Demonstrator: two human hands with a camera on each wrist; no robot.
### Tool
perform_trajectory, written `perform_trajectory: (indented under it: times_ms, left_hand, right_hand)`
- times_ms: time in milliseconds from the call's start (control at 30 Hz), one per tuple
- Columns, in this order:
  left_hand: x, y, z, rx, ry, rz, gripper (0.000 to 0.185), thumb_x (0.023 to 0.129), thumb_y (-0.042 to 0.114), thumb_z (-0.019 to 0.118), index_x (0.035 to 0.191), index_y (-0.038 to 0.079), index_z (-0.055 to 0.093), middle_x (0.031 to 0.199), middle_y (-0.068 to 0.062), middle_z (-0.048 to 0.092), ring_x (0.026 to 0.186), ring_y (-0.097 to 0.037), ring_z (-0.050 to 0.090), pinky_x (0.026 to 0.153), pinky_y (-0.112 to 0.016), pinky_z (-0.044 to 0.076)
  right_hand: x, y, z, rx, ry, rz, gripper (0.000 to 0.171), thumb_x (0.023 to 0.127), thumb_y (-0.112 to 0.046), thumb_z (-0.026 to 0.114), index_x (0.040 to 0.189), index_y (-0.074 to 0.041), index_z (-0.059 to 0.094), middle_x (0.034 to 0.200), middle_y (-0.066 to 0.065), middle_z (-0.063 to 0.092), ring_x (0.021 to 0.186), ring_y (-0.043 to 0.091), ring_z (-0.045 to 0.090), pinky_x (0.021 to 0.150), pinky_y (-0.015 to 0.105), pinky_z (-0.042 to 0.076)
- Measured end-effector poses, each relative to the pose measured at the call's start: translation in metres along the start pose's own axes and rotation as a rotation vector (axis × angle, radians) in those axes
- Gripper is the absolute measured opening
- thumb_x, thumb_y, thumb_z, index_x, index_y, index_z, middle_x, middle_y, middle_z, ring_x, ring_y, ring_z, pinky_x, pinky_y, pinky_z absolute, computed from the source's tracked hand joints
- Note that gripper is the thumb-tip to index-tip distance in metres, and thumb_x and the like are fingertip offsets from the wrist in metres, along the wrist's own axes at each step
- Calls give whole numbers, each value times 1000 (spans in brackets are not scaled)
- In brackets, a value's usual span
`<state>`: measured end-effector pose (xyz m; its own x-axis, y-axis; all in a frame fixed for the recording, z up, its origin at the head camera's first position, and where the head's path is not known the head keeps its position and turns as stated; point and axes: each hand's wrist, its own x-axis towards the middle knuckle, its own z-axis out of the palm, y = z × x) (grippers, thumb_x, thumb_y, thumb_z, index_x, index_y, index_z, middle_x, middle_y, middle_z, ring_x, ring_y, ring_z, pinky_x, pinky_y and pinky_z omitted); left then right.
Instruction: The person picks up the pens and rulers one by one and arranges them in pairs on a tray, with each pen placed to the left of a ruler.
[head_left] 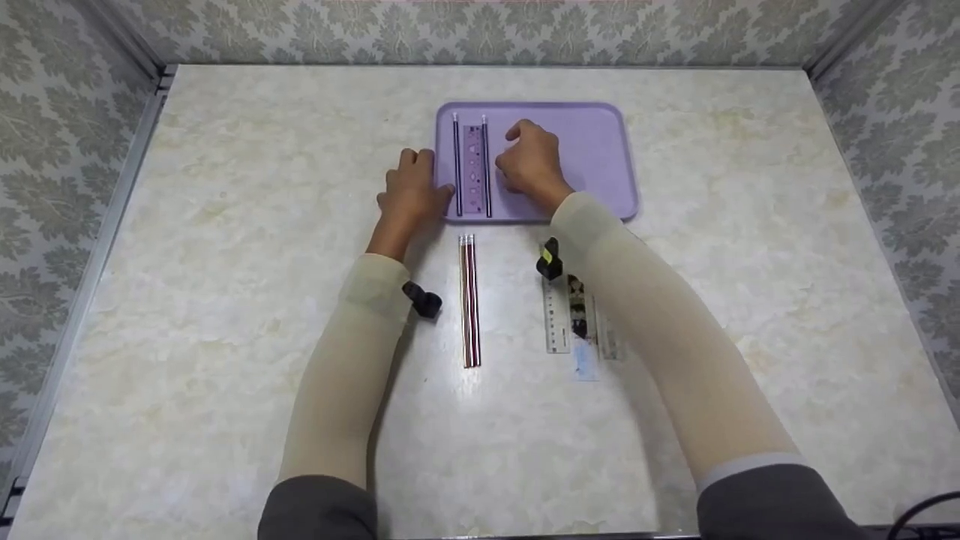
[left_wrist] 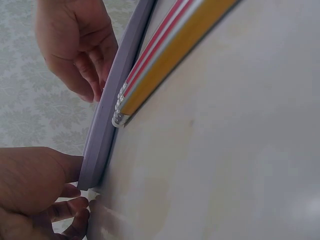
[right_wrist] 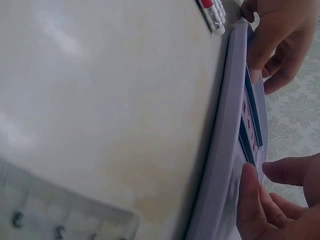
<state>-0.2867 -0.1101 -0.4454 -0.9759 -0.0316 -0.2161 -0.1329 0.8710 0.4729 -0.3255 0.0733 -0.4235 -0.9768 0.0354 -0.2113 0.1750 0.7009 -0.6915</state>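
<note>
Sleeved forearms fill the near part of the head view, reaching away toward a purple tray (head_left: 592, 150) set at the far middle of the marbled table (head_left: 225, 225). Left hand (head_left: 411, 191) sits at the tray's left near corner; the left wrist view shows its thumb against the tray rim (left_wrist: 102, 135) with the other fingers loosely curled below, so it touches and steadies rather than grips. Right hand (head_left: 531, 161) rests inside the tray, fingers bent down beside the right of two dark pencils (head_left: 486, 165); the right wrist view shows fingertips (right_wrist: 250, 195) on the tray near the stencil ruler (head_left: 472, 169), but whether they pinch anything I cannot tell. Layout in tray: pencil (head_left: 456, 165), stencil ruler, pencil, lying parallel and close together, long axes running away from the person. On the table short of the tray: a bundle of red-striped pencils (head_left: 469, 300) just in front of the rim, and to the right a few clear rulers (head_left: 570, 315), partly under the right forearm. Judgement on technique: the step looks like lining up the pieces in the tray. Keep the left thumb braced so the tray does not slide, nudge the right pencil with flat fingertips along its whole length, not at one end, or it will pivot. Lift the forearm clear of the rulers.
</note>
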Motion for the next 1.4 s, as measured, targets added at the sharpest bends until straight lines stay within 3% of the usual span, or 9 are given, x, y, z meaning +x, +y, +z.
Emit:
perform_trajectory:
  times_ms: [133,300,433,633,833,933,1400]
  left_hand:
    - [0,0,0,6,-5,-7,64,102,39,59,157,17,35,157,-10,34,138,-41,42,105,-66,41]
    - [0,1,-1,0,-7,-13,64,102,39,59,157,17,35,157,-9,34,138,-40,42,106,-66,41]
    - [0,0,-2,-4,-7,-12,65,102,38,59,158,17,34,158,-10,34,139,-40,42,106,-66,41]
    - [0,0,-3,-10,-17,-16,66,101,38,59,159,17,33,159,-9,32,140,-41,40,107,-66,39]
    - [0,0,-3,-4,-21,-11,67,102,38,59,159,17,32,159,-9,32,140,-41,40,108,-67,39]
    - [0,0,-3,-1,-24,-11,66,102,38,59,159,17,32,158,-9,32,140,-41,41,107,-67,39]
    - [0,-1,-1,5,-14,-1,63,102,38,58,157,17,34,156,-9,34,138,-42,42,105,-67,41]
  right_hand:
    - [-5,2,-9,78,-73,-8,45,91,-3,64,135,-8,54,101,7,68,60,12,62,55,27,58]
    - [-15,3,-23,70,-174,-72,48,93,-9,67,139,-8,51,108,7,70,78,22,71,72,33,62]
    - [-21,3,-35,8,-222,-133,49,93,-13,70,138,-6,53,115,9,70,94,30,73,77,32,62]
    - [-30,3,-45,-116,-305,-228,49,93,-20,74,135,-5,55,113,10,72,96,32,73,77,32,59]
    - [-39,12,-49,-200,-342,-319,51,91,-23,76,134,-5,57,113,9,73,103,25,67,100,39,50]
    - [-44,17,-50,-232,-348,-353,50,90,-24,77,133,-5,58,115,9,73,106,26,66,106,43,46]
    - [-70,30,-57,-338,-420,-419,56,88,-26,80,136,-7,58,123,12,70,114,29,64,102,44,50]
